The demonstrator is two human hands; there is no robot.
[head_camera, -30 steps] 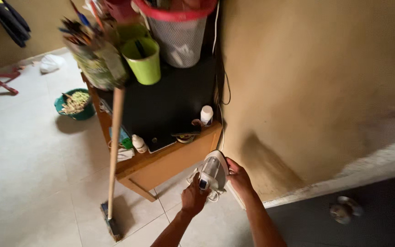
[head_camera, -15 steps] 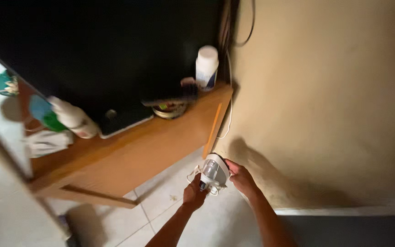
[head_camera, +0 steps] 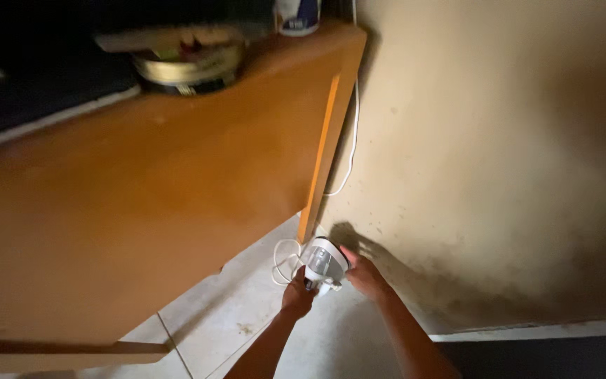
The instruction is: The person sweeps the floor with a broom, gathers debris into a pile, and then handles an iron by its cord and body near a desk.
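White and grey iron (head_camera: 325, 261), white cord (head_camera: 283, 258). Cabinet (head_camera: 142, 210) seen in orange-brown wood, black on top. Wall (head_camera: 492, 140) noted as tan, smudged dark low down.

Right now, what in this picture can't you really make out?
- Iron: its underside, hidden by both hands, the left hand and right hand, in the head view.
- Cord: its upper end, cut off by the top edge.
- White bottle: top cut off by the edge.
- Tin on the table: blurred and dark.
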